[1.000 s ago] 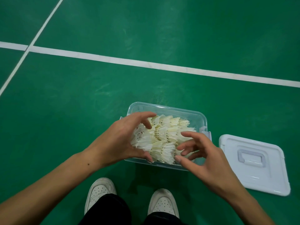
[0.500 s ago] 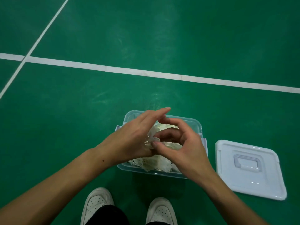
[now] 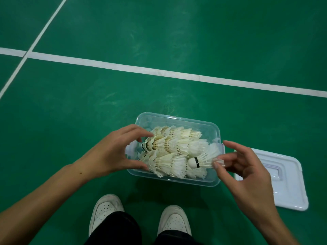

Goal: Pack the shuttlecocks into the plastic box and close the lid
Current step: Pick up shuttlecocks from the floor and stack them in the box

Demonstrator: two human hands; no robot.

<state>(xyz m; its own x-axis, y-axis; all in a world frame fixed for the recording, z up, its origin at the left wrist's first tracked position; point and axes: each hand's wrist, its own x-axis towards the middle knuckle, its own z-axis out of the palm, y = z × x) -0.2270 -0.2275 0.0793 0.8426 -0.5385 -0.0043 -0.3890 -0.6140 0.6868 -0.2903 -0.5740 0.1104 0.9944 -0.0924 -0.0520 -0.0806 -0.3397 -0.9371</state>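
Left hand (image 3: 113, 152): we are cupping curled fingers round the stacked shuttlecocks (image 3: 169, 149) at the box's left end, likely steadying them.
Right hand (image 3: 247, 167): we are pinching one loose shuttlecock (image 3: 203, 160) by its feathers, cork leftward, probably to nest it.
Box (image 3: 177, 119): sitting open, nearly full.
Lid (image 3: 290, 183): lying on the floor, right of the box.

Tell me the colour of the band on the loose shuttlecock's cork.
Black, on the shuttlecock; head view.

The right hand (image 3: 247, 172) covers the left part of the lid (image 3: 286, 181). Both forearms and the shoes (image 3: 106, 211) run under dark trousers or off the lower frame edge.
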